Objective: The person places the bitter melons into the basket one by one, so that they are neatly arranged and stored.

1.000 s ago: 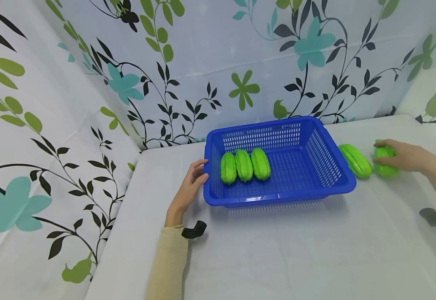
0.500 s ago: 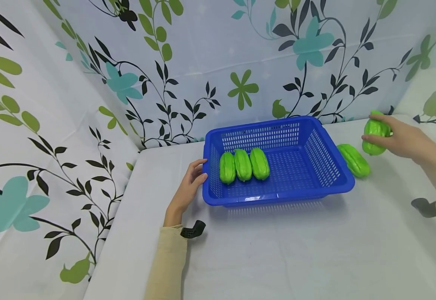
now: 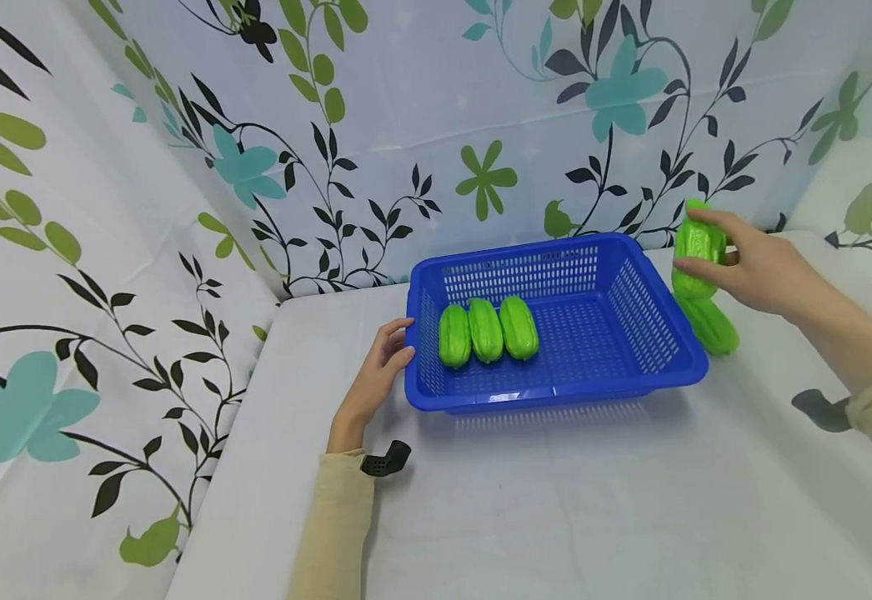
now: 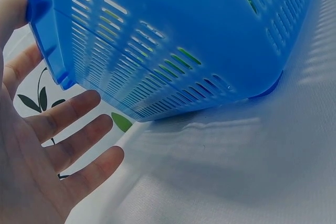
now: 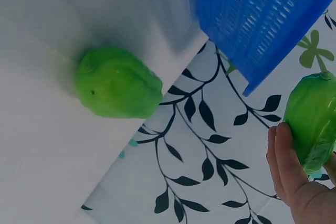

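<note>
In the head view a blue basket [image 3: 556,392] stands on the white-covered table, holding three green, ribbed oblong vegetables [image 3: 487,330] side by side at its left. My left hand [image 3: 373,379] is at its left rim, thumb and forefinger touching it; in the left wrist view the other fingers [image 4: 84,137] spread loosely beside the perforated wall. My right hand [image 3: 759,262] grips another green oblong vegetable [image 3: 697,250] between thumb and fingers, raised beside the basket's right rim. Below it a further green vegetable [image 3: 714,327] lies on the table, partly hidden by the held one.
A patterned cloth [image 3: 406,100] with leaves and flowers hangs behind the table and along its left side. The white tabletop [image 3: 556,508] stretches in front of the basket. The basket's right part shows its bare perforated floor.
My right hand has lifted the green vegetable off the table and carried it left and up, over the one lying by the basket. My left hand has stayed at the rim.
</note>
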{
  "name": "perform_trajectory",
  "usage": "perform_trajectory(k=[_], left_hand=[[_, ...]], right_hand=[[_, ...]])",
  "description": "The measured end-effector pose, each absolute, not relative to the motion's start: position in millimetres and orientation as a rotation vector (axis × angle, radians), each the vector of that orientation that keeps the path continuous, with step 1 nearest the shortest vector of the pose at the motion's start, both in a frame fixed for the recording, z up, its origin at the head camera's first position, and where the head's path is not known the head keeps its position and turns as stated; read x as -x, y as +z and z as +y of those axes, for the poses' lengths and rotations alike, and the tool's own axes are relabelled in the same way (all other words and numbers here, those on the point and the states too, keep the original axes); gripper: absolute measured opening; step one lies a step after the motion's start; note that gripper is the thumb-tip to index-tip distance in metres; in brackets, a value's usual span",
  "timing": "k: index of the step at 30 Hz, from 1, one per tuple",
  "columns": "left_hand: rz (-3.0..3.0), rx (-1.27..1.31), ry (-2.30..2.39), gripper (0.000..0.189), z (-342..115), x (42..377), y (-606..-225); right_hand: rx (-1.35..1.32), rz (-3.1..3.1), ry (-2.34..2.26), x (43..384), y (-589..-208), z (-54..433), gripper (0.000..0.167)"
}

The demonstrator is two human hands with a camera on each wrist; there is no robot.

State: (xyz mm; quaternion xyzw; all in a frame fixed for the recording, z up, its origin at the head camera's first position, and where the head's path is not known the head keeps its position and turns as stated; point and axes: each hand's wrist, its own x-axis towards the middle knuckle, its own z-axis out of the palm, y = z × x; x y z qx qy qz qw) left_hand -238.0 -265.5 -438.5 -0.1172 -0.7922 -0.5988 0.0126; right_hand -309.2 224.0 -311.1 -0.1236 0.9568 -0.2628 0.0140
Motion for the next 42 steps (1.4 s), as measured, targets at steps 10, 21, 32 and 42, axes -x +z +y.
perform_trajectory(k=[10,21,32,42], left_hand=[[-2.465,0.353,-1.852,0.046,-264.4,236.5,-438.6],[-2.464,0.372,-1.887,0.046,-265.2,236.7,-438.0],[-2.453,0.389,-1.873,0.046,-265.4,237.5,-437.5],[-2.458,0.380,-1.870,0.047,-265.9,236.3,-437.2]], right_hand=[[0.556,2.944,-0.826,299.9,-302.6,196.7,0.078],[0.671,2.911,-0.775,294.6,-290.0,169.7,0.076],[0.815,2.925,-0.791,300.5,-267.1,140.5,0.071],[0.832,2.856,-0.866,314.8,-265.9,115.5,0.072]])
